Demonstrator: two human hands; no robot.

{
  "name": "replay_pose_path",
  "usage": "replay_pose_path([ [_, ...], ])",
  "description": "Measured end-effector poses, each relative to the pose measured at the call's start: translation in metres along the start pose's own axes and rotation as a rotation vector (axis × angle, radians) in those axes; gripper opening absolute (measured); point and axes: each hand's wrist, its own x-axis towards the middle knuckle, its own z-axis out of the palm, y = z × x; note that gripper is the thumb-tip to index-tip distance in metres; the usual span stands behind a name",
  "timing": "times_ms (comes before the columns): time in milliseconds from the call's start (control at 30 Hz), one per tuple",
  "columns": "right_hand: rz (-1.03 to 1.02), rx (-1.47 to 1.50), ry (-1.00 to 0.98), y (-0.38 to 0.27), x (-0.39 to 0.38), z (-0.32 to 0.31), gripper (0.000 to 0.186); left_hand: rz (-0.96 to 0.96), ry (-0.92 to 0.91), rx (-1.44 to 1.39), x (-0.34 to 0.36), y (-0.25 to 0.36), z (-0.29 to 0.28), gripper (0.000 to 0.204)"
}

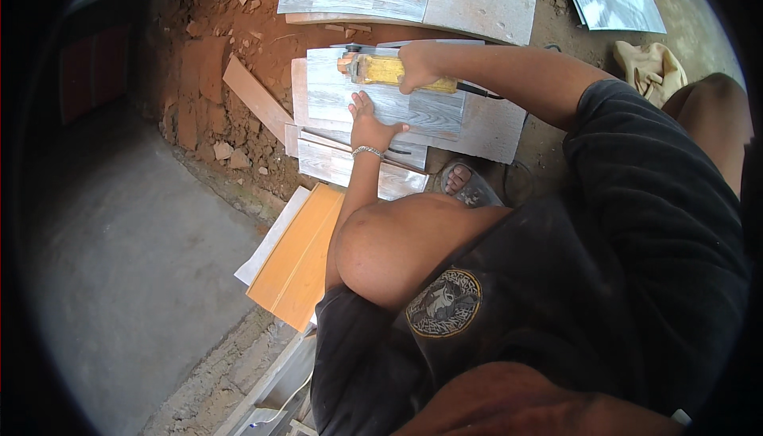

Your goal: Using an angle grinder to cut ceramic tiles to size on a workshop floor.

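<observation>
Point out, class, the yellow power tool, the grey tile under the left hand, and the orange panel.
Yellow power tool [379,69]: head view, on its yellow body.
Grey tile [425,110]: head view, on its patterned face.
Orange panel [296,253]: head view, on its broad face.

Left of the left grip [372,130], red-brown earth [214,138] lies strewn with broken chunks [238,159]. Farther left spreads a smooth grey floor [143,253], running back to a dark red panel [94,70] in shadow. Brighter light falls on pale ground [693,31] well right of that grip.
</observation>
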Motion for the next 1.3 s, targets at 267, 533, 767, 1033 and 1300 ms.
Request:
replay_pose_path([
  [267,-0.002,-0.030,0.019,0.007,-0.015,-0.001,0.060,-0.023,-0.015,-0.023,0.001,0.003,-0.003,0.138],
  [533,0.003,-0.020,0.020,0.016,-0.026,0.000,0.061,-0.042,-0.027,0.024,0.003,0.002,-0.002,0.138],
  [767,0.015,-0.017,0.003,0.021,-0.037,-0.001,0.061,-0.040,-0.035,0.040,0.003,0.003,-0.002,0.139],
  [1033,0.009,-0.001,0.032,0.032,-0.044,0.005,0.053,-0.054,-0.039,0.048,0.003,0.003,-0.001,0.139],
  [1300,-0.003,0.035,-0.004,0.035,-0.061,-0.003,0.062,-0.045,-0.033,0.044,0.002,0.006,-0.004,0.139],
])
